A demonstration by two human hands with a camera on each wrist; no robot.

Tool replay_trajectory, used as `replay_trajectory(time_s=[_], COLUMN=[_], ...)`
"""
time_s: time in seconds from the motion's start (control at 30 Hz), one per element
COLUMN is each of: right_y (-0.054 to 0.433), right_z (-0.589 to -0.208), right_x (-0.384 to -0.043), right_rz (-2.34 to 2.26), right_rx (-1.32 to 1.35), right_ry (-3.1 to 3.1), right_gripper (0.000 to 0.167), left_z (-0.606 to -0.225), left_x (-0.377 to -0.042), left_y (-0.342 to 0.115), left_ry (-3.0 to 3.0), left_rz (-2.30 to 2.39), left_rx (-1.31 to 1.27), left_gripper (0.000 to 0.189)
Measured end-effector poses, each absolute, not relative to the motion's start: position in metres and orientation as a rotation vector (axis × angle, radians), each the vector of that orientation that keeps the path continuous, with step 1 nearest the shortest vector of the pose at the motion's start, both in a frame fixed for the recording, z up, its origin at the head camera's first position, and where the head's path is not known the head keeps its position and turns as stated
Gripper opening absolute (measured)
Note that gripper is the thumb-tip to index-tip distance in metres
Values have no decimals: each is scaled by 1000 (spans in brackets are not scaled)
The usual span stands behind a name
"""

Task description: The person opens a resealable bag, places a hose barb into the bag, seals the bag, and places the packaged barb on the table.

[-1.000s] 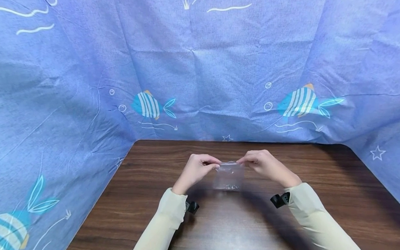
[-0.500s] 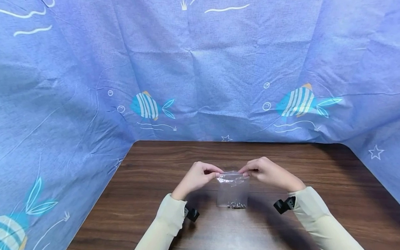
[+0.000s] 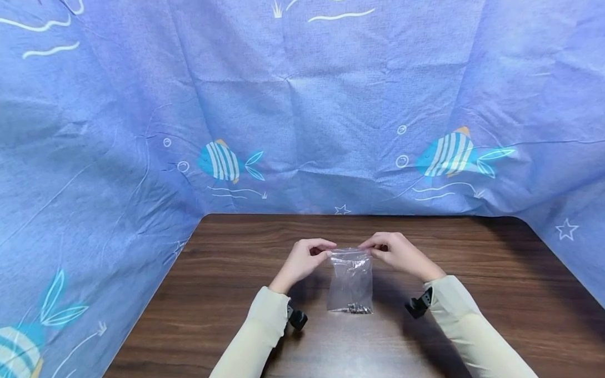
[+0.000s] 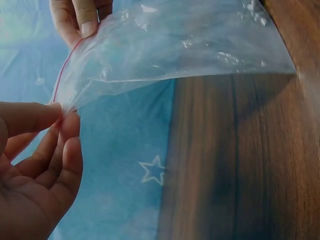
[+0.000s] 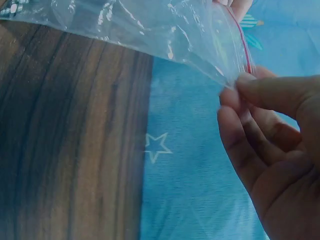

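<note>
Between both hands hangs a clear zip-lock bag (image 3: 352, 282) with a red line along its top seal, plain in both wrist views. Small shiny metal pieces (image 3: 359, 308) lie gathered in its bottom corner, too small to name. My left hand (image 3: 305, 260) pinches the bag's upper left corner between thumb and fingers. At the upper right corner, my right hand (image 3: 397, 253) pinches the seal the same way. The bag's lower edge is right at the tabletop. In the left wrist view, the bag (image 4: 190, 45) stretches from the pinched seal toward the wood.
A dark wood-grain table (image 3: 235, 280) spreads under the hands. Blue cloth (image 3: 299, 100) printed with fish and stars encloses its back and sides. Black wrist cameras (image 3: 297, 318) sit below each cuff.
The bag first came down and nearer, its bottom moving toward the table. Since then both hands have risen slightly, and the bag stands taller with its metal pieces at the bottom.
</note>
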State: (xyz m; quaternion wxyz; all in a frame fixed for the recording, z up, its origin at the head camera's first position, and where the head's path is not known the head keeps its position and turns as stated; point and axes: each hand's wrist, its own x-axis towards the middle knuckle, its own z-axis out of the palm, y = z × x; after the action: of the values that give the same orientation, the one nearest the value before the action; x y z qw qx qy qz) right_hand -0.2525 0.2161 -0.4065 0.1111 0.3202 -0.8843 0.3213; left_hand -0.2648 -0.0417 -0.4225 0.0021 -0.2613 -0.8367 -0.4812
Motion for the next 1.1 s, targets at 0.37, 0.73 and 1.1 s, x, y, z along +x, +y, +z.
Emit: replay_trajectory(time_s=[0.37,0.73,1.1], right_y=[211,208,208], right_z=[-422,-440,-460], right_x=[-273,-285,-293], right_rz=[1063,1220,1202], right_rx=[617,370,333], right_ry=[-2712,-2757,-2796], right_gripper=[9,13,19], left_z=[-446,-458,-471], left_x=[-292,-306,-306], left_y=[-35,-28,-27], left_ry=[-2620,-2673,-2709], left_rz=[-1536,-1509,-1683], left_rx=[-650,-539,-442], left_gripper=[9,11,20])
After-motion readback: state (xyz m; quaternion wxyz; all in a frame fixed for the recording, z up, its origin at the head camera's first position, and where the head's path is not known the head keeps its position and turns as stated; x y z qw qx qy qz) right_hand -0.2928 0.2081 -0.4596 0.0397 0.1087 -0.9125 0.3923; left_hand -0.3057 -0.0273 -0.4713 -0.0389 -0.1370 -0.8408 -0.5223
